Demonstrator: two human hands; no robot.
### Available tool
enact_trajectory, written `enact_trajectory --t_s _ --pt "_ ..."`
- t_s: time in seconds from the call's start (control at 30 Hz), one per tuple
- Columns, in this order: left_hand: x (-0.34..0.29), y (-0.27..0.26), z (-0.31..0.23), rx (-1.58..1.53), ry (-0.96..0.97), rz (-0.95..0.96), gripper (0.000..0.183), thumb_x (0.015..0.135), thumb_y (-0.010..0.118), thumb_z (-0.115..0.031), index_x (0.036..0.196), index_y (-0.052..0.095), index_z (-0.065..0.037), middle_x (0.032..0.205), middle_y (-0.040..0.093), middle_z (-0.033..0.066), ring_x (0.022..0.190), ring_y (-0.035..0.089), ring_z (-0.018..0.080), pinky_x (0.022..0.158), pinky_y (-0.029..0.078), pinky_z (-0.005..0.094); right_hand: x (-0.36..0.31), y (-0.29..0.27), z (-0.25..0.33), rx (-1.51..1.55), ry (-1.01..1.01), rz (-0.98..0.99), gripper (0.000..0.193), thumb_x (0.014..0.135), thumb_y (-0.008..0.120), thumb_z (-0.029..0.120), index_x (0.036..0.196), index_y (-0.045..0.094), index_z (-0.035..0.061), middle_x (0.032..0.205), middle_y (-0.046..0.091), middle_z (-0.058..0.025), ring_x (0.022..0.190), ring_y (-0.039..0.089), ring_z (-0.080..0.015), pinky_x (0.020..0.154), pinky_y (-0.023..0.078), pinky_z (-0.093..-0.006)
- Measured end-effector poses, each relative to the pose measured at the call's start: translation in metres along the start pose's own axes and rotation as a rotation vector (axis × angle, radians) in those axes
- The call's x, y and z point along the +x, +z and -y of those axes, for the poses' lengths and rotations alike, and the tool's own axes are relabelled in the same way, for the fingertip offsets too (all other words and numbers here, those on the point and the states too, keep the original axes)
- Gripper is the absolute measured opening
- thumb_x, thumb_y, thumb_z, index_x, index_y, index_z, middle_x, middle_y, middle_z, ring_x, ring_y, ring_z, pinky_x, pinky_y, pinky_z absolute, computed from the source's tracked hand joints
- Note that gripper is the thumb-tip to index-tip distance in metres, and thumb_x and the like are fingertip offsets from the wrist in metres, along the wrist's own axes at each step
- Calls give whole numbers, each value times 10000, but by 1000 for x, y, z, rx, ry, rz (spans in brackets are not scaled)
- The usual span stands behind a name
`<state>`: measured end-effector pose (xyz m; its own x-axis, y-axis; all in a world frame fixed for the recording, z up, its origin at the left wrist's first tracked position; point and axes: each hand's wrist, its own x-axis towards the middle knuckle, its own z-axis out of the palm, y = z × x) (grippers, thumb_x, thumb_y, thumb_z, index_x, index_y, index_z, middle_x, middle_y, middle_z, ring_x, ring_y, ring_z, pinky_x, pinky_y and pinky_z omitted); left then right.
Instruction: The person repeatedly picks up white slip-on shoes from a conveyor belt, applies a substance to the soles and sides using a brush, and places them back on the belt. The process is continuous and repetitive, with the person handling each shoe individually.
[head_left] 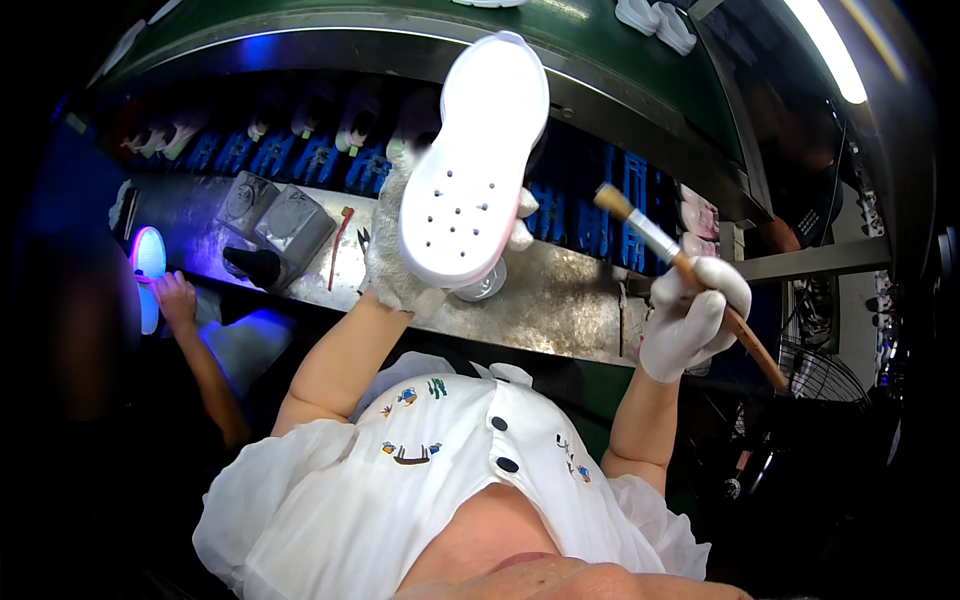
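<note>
1. Head view: a white clog-style shoe (465, 165) is raised above a metal workbench (570, 315), its perforated toe end nearest the wearer and its narrower end pointing up toward the green conveyor belt (610, 45).

2. The gloved left hand (393, 245) holds the shoe from beneath, closed about it, with fingertips showing at its right edge. That edge hold appears sound, since it leaves the bright face and vent holes uncovered.

3. The gloved right hand (700, 312) grips a wooden-handled paintbrush (655, 240), fingers closed round the handle behind the metal ferrule. The bristles angle up and left, well apart from the shoe.

4. Good brushwork here probably calls for a steady left wrist, light, even strokes and a sparing load, so that nothing pools in the holes; turning the shoe rather than stretching the brush arm should help along the rim.

5. A clear cup (487, 285) stands partly hidden below the toe end; its contents cannot be made out. Farther left lie a red-handled brush (340, 245) and grey blocks (297, 228).
</note>
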<state>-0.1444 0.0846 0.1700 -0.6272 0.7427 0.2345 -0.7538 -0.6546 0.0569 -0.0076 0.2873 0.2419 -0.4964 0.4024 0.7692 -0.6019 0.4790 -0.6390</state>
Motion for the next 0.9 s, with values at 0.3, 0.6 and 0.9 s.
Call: enact_trajectory --t_s 0.3,0.6,0.9 --pt "-11 -21 13 -354 -288 291 631 980 485 -468 1418 427 -18 1355 511 243 1173 597 325 936 547 381 15 54 -49 -147 -248 202 287 1039 489 103 1320 447 58 1260 629 -193 1075 687 -261 977 535 -383" --pt "-6 -44 9 524 -12 -2 503 994 487 -338 1398 434 -43 1321 535 155 1196 561 258 993 477 325 1 115 -24 148 -359 416 362 821 620 10 1176 568 49 1040 676 -133 812 679 -226 777 523 -353" --pt "47 -15 -75 105 -256 166 871 927 521 -627 1497 323 2 1160 559 422 863 685 515 716 632 508 -22 78 -14 189 -299 392 320 887 612 -8 1186 524 66 1083 689 -217 842 674 -318 751 548 -405"
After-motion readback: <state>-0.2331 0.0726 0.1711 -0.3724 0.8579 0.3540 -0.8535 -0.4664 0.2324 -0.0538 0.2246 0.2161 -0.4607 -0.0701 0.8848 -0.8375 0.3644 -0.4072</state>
